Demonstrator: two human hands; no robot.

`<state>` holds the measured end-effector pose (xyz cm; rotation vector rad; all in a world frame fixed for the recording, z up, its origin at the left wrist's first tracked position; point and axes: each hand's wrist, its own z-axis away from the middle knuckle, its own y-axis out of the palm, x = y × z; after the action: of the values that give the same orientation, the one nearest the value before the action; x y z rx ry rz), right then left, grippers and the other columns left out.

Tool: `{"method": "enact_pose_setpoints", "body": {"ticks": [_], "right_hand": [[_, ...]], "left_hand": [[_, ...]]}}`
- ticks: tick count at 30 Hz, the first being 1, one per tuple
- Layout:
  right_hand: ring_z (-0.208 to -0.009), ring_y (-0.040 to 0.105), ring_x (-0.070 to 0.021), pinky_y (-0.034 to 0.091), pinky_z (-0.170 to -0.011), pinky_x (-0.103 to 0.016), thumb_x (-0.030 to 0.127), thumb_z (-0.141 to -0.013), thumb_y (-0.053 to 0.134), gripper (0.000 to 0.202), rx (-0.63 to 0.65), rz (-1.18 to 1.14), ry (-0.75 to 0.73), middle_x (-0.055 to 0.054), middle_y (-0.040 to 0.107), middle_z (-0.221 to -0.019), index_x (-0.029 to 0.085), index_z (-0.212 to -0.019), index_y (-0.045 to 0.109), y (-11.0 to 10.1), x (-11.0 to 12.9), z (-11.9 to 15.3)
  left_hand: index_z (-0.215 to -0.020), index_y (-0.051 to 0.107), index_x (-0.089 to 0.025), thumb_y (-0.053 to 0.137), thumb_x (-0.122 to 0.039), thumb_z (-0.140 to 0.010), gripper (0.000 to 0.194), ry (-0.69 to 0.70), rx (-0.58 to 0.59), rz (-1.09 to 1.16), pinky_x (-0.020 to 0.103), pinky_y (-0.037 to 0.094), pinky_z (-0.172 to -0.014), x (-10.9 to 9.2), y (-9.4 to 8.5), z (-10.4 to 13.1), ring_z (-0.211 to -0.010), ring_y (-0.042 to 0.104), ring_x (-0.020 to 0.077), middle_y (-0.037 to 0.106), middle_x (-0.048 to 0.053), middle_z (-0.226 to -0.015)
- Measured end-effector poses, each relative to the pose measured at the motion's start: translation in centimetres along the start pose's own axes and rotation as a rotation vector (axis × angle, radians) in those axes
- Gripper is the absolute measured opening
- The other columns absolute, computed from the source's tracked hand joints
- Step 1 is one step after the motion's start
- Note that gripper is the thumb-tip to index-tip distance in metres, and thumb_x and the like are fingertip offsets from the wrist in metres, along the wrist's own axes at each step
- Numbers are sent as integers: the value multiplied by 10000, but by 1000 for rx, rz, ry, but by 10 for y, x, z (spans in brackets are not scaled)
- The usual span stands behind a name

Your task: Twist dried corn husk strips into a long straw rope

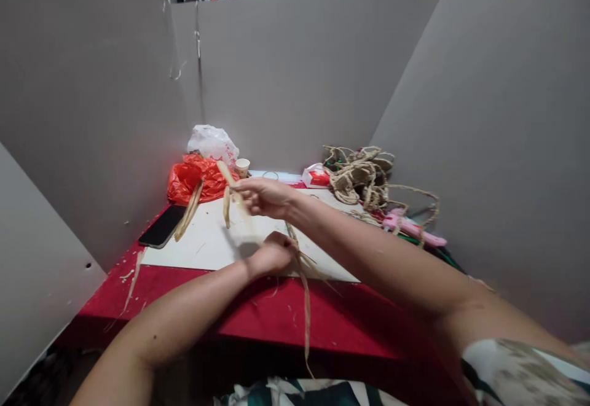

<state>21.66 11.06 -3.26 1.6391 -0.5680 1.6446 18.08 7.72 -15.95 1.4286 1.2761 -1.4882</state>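
Note:
Pinched in my right hand (263, 197) is a pale dried fibre strip (225, 174), raised over the white board (184, 252); part of it is blurred and a folded piece hangs below. My left hand (275, 252) is closed on a twisted fibre cord (292, 232) near the board's front edge. Loose strands (307, 308) trail from that hand over the red cloth and down past the table edge. Several more strips (190, 209) lie on the board's left side, beside a black phone (162, 226).
A red plastic bag (184, 179), a white bag (212, 142) and a paper cup (242, 166) stand back left. Back right are a tissue pack (316, 176), coiled rope (359, 175) and a pink tool (415, 229). Grey panels enclose the red-covered table (258, 314).

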Motion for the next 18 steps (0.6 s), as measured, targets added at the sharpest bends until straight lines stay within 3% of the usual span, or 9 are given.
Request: {"method": "enact_pose_setpoints", "body": {"ticks": [3,5,8,11,13,16,18], "right_hand": [[-339,284,-18,235,-325,-128,232,-717,684,205,-47,-36,-12,111,352,-444,148,-752,500,-37,-8,68],[-325,318,-15,224,-323,-132,240,-671,730,264,-92,38,93,102,394,-445,145,-717,488,-54,-26,106],[-316,377,-34,231,-325,-146,334,-708,713,287,-52,107,218,85,431,-434,138,-723,504,-61,-60,142],[-319,396,-38,267,-339,-153,398,-784,634,308,8,187,204,67,472,-443,140,-696,492,-56,-84,156],[-328,426,-47,298,-348,-155,409,-827,573,317,-33,316,164,53,505,-451,147,-676,478,-50,-93,157],[-341,475,-72,329,-344,-161,381,-845,535,282,-205,488,132,44,536,-449,161,-680,473,-46,-99,156],[-336,480,-79,341,-337,-169,361,-846,524,273,-252,524,121,40,547,-451,166,-662,472,-45,-101,155]], "left_hand": [[-488,591,-124,646,-143,-693,213,-17,19,-9,253,368,-542,1,0,0,-525,471,113,514,-22,-467],[-462,584,-131,602,-124,-677,216,-32,14,22,246,321,-513,-1,1,3,-485,434,103,495,-26,-427],[-500,600,-127,569,-132,-670,173,-78,12,93,234,320,-498,-5,3,9,-459,442,98,537,-10,-447],[-561,602,-126,571,-219,-686,159,-140,32,186,230,356,-491,-12,5,14,-467,495,108,597,22,-518],[-582,592,-127,574,-269,-687,178,-188,49,237,218,322,-435,-18,5,17,-413,464,95,572,16,-493],[-558,537,-145,596,-263,-655,164,-242,48,283,194,164,-363,-25,5,19,-310,254,38,378,-69,-368],[-558,517,-153,605,-275,-658,181,-256,39,302,195,101,-359,-28,7,20,-307,159,25,285,-101,-346]]}}
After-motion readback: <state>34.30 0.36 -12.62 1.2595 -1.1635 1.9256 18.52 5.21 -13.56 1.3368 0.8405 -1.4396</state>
